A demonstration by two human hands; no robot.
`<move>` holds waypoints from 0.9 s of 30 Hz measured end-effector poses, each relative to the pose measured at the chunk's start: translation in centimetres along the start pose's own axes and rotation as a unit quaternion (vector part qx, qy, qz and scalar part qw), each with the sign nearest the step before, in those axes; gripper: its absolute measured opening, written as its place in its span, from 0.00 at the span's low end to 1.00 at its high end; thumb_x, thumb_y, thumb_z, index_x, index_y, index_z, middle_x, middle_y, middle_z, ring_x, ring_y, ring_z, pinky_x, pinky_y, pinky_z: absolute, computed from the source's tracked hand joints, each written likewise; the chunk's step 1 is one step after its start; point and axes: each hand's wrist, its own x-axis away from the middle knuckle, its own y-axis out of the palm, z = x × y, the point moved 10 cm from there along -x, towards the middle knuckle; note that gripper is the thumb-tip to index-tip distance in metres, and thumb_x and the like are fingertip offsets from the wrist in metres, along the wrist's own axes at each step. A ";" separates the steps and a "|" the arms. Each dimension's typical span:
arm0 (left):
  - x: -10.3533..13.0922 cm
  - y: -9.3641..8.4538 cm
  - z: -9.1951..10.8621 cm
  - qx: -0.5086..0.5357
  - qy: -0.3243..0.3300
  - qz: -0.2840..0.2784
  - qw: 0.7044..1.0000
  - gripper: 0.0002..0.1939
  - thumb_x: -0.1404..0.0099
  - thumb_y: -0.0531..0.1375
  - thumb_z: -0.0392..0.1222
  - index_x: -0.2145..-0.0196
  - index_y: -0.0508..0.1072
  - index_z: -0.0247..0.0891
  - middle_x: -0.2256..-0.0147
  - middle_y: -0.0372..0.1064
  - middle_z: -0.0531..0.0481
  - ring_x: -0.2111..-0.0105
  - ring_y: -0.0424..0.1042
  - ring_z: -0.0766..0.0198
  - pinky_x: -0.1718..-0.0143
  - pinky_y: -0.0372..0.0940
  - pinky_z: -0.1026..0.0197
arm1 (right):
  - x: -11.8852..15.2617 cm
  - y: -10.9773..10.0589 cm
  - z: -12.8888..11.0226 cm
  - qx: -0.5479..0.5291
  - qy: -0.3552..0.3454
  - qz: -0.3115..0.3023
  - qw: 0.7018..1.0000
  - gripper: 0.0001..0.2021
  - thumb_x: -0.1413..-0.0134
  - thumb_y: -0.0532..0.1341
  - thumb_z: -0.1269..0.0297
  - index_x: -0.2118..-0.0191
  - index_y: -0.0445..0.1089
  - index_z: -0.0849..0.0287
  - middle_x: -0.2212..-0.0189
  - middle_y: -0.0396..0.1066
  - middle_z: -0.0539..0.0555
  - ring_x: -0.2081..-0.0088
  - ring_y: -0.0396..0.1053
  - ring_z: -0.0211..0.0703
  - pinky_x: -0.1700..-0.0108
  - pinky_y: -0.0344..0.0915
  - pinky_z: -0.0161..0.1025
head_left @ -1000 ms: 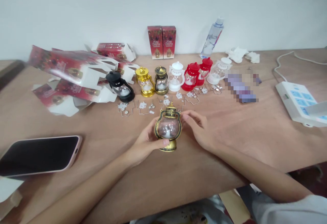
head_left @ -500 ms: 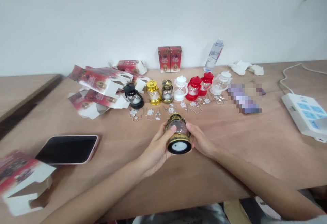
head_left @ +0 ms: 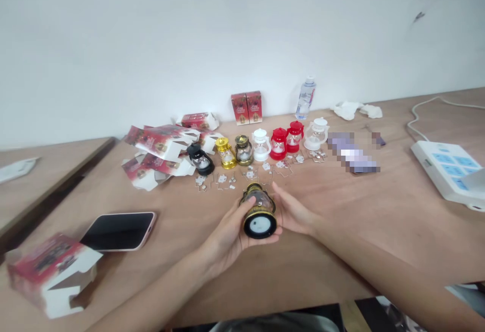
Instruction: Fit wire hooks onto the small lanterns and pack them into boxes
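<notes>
In the head view, my left hand (head_left: 230, 231) is wrapped round a small bronze-coloured lantern (head_left: 259, 210), thumb over its clear globe and fingers beneath. The lantern tips so that its black base, with a pale round disc, faces me. My right hand (head_left: 293, 210) is beside the lantern's right side, its fingers stretched out; whether it touches is unclear. Beyond stands a row of small lanterns: a black one (head_left: 200, 160), a gold one (head_left: 226, 154), a bronze one (head_left: 243, 151), two white and two red ones. Small metal and white parts (head_left: 250, 174) lie before them.
Torn red boxes (head_left: 151, 142) pile up at left, and an opened box (head_left: 49, 271) lies nearer me. A phone (head_left: 119, 231) rests beside it. Two red boxes (head_left: 247, 108) and a bottle (head_left: 305, 98) stand by the wall. A power strip (head_left: 449, 170) is at right.
My right hand's fingers have come off the lantern's front and straightened beside it. The left hand keeps hold of the lantern. The whole view has shifted a little.
</notes>
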 end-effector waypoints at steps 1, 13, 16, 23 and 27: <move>0.1 0.1 -0.1 -0.014 -0.001 -0.008 1.000 0.26 0.38 0.58 0.50 0.47 0.56 0.35 0.65 0.72 0.42 0.68 0.77 0.53 0.65 0.72 0.51 | 0.0 0.0 0.1 0.001 0.000 -0.005 1.000 0.25 0.39 0.47 0.47 0.56 0.69 0.64 0.70 0.74 0.55 0.71 0.70 0.36 0.68 0.67 0.31; 1.6 -2.9 7.4 -0.487 0.231 -0.058 0.840 0.29 0.44 0.63 0.44 0.46 0.58 0.44 0.54 0.69 0.44 0.54 0.70 0.56 0.52 0.65 0.50 | 1.8 0.1 -4.2 0.221 -0.216 0.050 0.950 0.26 0.59 0.69 0.64 0.51 0.65 0.51 0.56 0.72 0.51 0.56 0.70 0.41 0.54 0.66 0.40; 3.2 -8.1 15.7 -0.647 0.362 0.172 0.648 0.21 0.41 0.58 0.43 0.50 0.63 0.41 0.51 0.67 0.43 0.50 0.66 0.52 0.48 0.60 0.47 | 2.9 0.2 -5.6 0.340 -0.310 0.109 0.881 0.24 0.56 0.68 0.64 0.51 0.64 0.51 0.54 0.70 0.51 0.53 0.69 0.42 0.49 0.64 0.42; 1.3 -14.2 24.1 -0.828 0.325 0.312 0.334 0.37 0.47 0.55 0.32 0.39 0.53 0.38 0.38 0.52 0.40 0.36 0.42 0.42 0.41 0.33 0.34 | 4.1 -1.7 -6.8 0.474 -0.345 0.273 0.762 0.20 0.49 0.62 0.58 0.50 0.62 0.55 0.54 0.69 0.55 0.53 0.67 0.47 0.50 0.63 0.46; -1.0 -15.3 24.6 -0.866 0.280 0.266 0.317 0.33 0.45 0.52 0.31 0.41 0.56 0.41 0.41 0.58 0.42 0.38 0.49 0.47 0.43 0.29 0.31 | 4.3 -2.8 -7.4 0.495 -0.333 0.332 0.731 0.22 0.49 0.62 0.55 0.50 0.61 0.57 0.54 0.69 0.57 0.53 0.67 0.50 0.51 0.63 0.49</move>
